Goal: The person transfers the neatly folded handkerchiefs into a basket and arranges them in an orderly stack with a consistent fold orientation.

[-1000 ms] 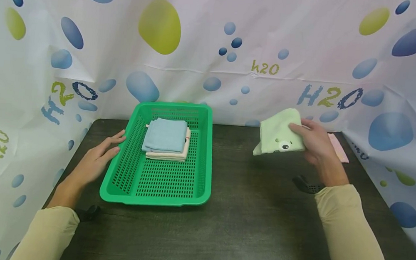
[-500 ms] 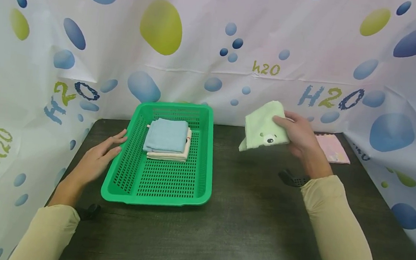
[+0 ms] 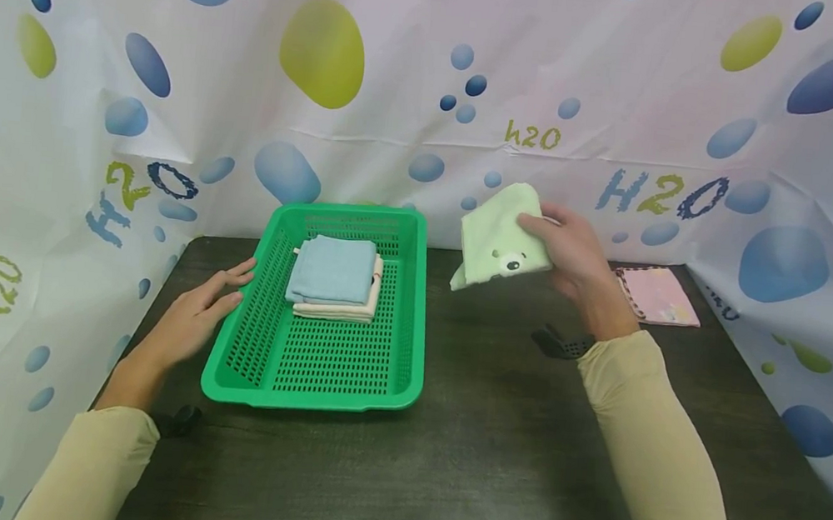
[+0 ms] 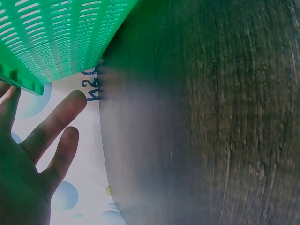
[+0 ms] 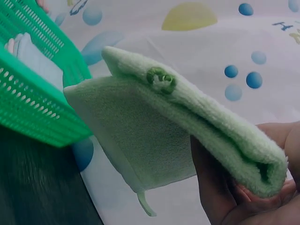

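A folded light green towel (image 3: 498,233) with an animal face on it is held up above the table by my right hand (image 3: 573,254), thumb on the near face and fingers behind. In the right wrist view the towel (image 5: 150,126) shows its folded layers and a small hanging loop. My left hand (image 3: 194,316) rests its fingertips at the left rim of a green plastic basket (image 3: 418,335). Seen from the left wrist, that hand's fingers (image 4: 56,124) are straight and spread beside the basket wall (image 4: 65,33). Inside the basket, a folded blue towel (image 3: 333,270) lies on cream ones (image 3: 336,312).
A folded pink towel (image 3: 657,296) lies at the table's back right, behind the right wrist. The dark wooden table (image 3: 394,492) is bounded at the back and sides by a white patterned curtain (image 3: 400,41).
My right hand has carried the green towel leftward and slightly up, closer to the basket, uncovering more of the pink towel. The left hand and basket have stayed in place.
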### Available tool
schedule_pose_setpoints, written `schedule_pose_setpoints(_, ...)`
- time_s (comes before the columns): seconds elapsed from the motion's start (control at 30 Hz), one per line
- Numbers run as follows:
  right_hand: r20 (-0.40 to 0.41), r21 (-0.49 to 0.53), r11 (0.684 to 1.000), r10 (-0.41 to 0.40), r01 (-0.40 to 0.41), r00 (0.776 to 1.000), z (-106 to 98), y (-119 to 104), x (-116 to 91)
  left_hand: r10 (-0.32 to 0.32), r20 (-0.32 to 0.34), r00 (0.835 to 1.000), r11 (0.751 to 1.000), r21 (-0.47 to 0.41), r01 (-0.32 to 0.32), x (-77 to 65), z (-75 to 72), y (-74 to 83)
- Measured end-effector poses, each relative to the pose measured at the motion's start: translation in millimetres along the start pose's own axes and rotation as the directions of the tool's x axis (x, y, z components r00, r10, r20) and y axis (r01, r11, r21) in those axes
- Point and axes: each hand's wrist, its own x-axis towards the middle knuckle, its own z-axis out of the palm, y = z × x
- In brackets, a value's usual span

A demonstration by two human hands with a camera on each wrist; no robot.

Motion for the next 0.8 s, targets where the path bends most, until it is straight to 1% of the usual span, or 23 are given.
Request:
schedule_pose_setpoints(0.13, -0.001, 0.023, 0.999, -0.027, 0.027, 1.0, 11.2, -5.7, 1.6, 0.007, -0.005, 1.0, 1.0, -0.015, -0.007, 0.5, 1.4, -0.6)
schedule_pose_setpoints(0.27, 0.02, 0.066, 0.997, -0.045, 0.043, 0.999, 21.2, -10.8, 2.7, 0.005, -0.01, 1.0, 1.0, -0.027, -0.006, 2.0, 2.9, -1.2)
schedule_pose_setpoints(0.4, 0.045, 0.097, 0.994, -0.054, 0.05, 0.997, 32.6, -14.0, 5.1, -0.006, -0.014, 1.0, 1.0, -0.02, 0.006, 2.5, 2.2, -3.1)
schedule_pose_setpoints(0.57, 0.049, 0.115, 0.992, -0.055, 0.049, 0.997, 47.6, -16.1, 7.9, -0.005, -0.013, 1.0, 1.0, -0.017, 0.005, 2.8, 1.1, -4.8)
schedule_pose_setpoints(0.73, 0.04, 0.131, 0.99, -0.064, 0.058, 0.997, 62.3, -19.9, 7.2, -0.008, -0.012, 1.0, 1.0, -0.026, 0.008, 1.4, 1.5, -4.4)
schedule_pose_setpoints(0.8, 0.048, 0.13, 0.99, -0.065, 0.059, 0.997, 67.3, -21.1, 6.9, -0.011, -0.01, 1.0, 1.0, -0.028, 0.011, 0.8, 1.8, -3.8)
